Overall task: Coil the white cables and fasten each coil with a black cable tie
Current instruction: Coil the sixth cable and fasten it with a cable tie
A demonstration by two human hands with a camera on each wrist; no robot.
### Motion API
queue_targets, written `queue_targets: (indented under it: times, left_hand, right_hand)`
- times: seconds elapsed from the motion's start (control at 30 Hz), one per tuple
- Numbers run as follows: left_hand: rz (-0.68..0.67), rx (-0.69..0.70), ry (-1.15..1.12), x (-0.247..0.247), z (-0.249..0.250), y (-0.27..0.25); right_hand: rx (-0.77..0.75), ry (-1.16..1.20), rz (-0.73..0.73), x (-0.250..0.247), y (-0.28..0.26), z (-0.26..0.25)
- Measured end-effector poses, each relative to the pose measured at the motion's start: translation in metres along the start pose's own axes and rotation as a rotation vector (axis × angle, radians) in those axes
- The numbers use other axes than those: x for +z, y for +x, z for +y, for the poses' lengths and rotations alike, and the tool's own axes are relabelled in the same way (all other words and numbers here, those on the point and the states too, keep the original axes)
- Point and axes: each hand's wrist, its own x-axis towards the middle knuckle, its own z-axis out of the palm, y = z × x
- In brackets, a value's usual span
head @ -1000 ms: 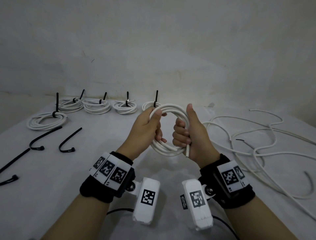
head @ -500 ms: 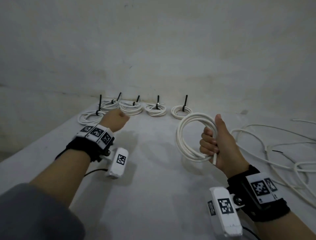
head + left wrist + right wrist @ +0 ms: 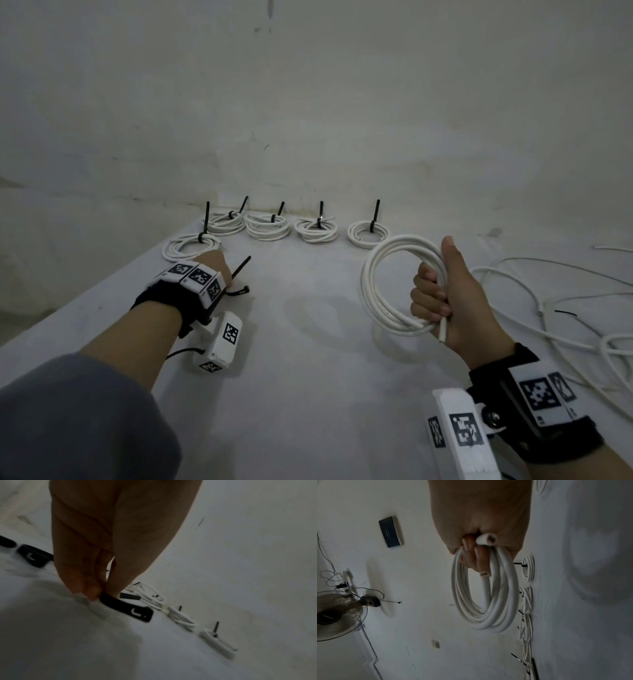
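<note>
Here, left hand [image 3: 214, 265] pinches a black cable tie [image 3: 126, 607] on the table — right hand [image 3: 452, 294] grips the upright coil [image 3: 387, 291].

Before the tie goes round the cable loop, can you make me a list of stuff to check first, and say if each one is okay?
1. Right hand grips the white cable coil so the loops stay together: ok.
2. Both cut ends of the coil are tucked in at the fingers, as the right wrist view shows: ok.
3. Left hand pinches a black cable tie on the table: ok.
4. Tie lifted clear of the table: not ok, it is still down there.
5. Which end of the tie the fingers hold: cannot tell, the view is blurred.
6. Spare ties close by: ok, more lie beside the left hand.
</note>
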Motion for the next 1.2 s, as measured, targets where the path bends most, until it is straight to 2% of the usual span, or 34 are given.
queue_targets:
  times: [0.1, 0.2, 0.3, 0.4, 0.47, 0.6, 0.87, 0.97, 1.03, 1.2]
  left_hand:
    - [-0.126, 0.059, -0.524, -0.017, 0.040, -0.034]
    - [-0.271, 0.214, -0.941, -0.031, 0.088, -0.090]
    - [-0.480, 0.389, -0.973, -0.031, 0.118, -0.140]
    - [-0.580, 0.433, -0.872, -0.017, 0.135, -0.161]
    - [-0.562, 0.397, -0.877, -0.006, 0.144, -0.163]
    - [-0.411, 0.353, -1.027, 0.004, 0.156, -0.162]
    - [-0.324, 0.412, -1.102, 0.006, 0.169, -0.170]
    - [-0.261, 0.440, -1.160, 0.008, 0.169, -0.171]
    - [-0.203, 0.512, -1.150, 0.007, 0.168, -0.172]
    - [-0.255, 0.586, -1.191, 0.001, 0.169, -0.173]
  right_hand:
    - [-0.010, 0.009, 0.034, -0.002, 0.002, 0.000]
    - [-0.041, -0.009, 0.120, -0.005, 0.002, 0.001]
    - [-0.097, -0.030, 0.212, -0.006, 0.001, 0.001]
    - [-0.167, -0.072, 0.324, -0.005, -0.001, -0.002]
    - [-0.200, -0.092, 0.365, -0.005, -0.002, -0.004]
    - [-0.221, -0.164, 0.359, -0.004, -0.002, -0.003]
    - [-0.122, -0.191, 0.263, -0.003, -0.004, 0.001]
    - [-0.126, -0.169, 0.278, -0.004, -0.003, 0.003]
    - [-0.137, -0.164, 0.303, -0.005, -0.003, 0.003]
    - [-0.156, -0.194, 0.352, -0.008, -0.003, 0.000]
